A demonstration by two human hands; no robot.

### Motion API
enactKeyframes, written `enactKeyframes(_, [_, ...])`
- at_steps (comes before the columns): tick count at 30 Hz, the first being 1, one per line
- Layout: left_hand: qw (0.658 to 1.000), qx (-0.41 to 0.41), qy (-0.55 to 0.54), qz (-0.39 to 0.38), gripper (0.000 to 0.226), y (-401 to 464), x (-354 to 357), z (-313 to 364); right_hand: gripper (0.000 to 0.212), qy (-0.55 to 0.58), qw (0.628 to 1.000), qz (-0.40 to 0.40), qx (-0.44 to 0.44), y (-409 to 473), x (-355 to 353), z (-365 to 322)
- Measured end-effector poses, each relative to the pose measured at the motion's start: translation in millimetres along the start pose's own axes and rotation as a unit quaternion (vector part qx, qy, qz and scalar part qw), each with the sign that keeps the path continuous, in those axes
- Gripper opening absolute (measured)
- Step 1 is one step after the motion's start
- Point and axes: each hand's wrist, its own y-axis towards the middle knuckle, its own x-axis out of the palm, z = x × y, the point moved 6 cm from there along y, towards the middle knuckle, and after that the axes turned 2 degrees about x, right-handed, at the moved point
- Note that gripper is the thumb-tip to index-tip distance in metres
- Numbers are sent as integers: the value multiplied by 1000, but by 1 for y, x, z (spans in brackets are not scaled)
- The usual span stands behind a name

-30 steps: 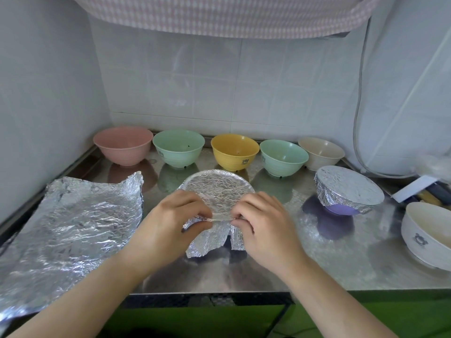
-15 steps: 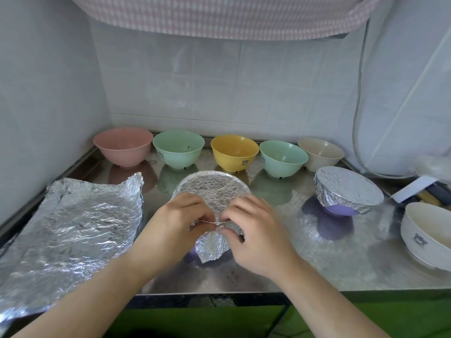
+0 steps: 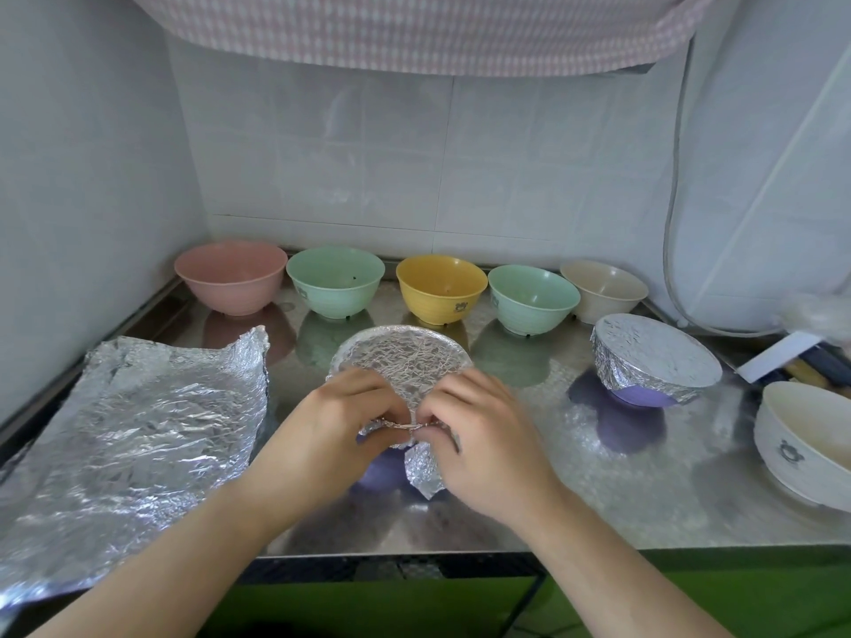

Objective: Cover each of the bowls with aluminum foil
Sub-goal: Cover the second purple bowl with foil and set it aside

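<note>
White tiled walls (image 3: 322,145) meet in a corner behind the shiny steel tabletop (image 3: 598,490). A checked cloth (image 3: 414,29) hangs overhead. The cabinet front (image 3: 690,591) below is green.

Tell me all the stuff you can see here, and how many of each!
Open bowls, back row: 5, pink, green, yellow, green, beige, along the wall.
White bowl: 1, open, right edge.
Foil-covered bowl: 1, purple under silver, right.
Bowl being wrapped: 1, purple under silver foil, centre.
Foil sheet: 1, silver, crumpled, left.
Counter: 1, shiny metal.
Cord: 1, pale, right wall.
Checked cloth: 1, pinkish, overhead.
Left hand: fingers pinch foil at near rim.
Right hand: fingers pinch foil there too.
</note>
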Motion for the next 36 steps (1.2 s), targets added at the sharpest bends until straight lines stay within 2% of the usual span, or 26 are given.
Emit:
enactKeyframes(3, [1000, -14, -7, 0, 17, -3, -6, -6, 21, -10, 1000, 18, 12, 0, -2, 5])
enactKeyframes(11, [1000, -3, -3, 8, 17, -3, -3, -2, 16, 0, 1000, 14, -14, 2, 3, -3])
enactKeyframes(17, [1000, -13, -4, 24, 16, -6, -11, -11, 17, -13, 1000, 16, 11, -1, -4, 8])
enactKeyframes(22, [1000, -1, -14, 12, 6, -4, -5, -5, 19, 0, 1000, 28, -10, 2, 2, 1])
enactKeyframes(26, [1000, -12, -7, 15, 16, -8, -10, -14, 19, 2, 999, 33, 1, 1, -1, 7])
enactKeyframes(31, [1000, -12, -14, 16, 9, -7, -10, -12, 21, 8, 999, 37, -2, 3, -1, 6])
enactKeyframes(33, [1000, -22, -14, 13, 13, -6, -11, -15, 20, 37, 999, 20, 29, 1, -2, 12])
enactKeyframes(36, [999, -38, -7, 2, 21, -8, -15, -19, 42, 82, 987, 9, 140, -15, -6, 32])
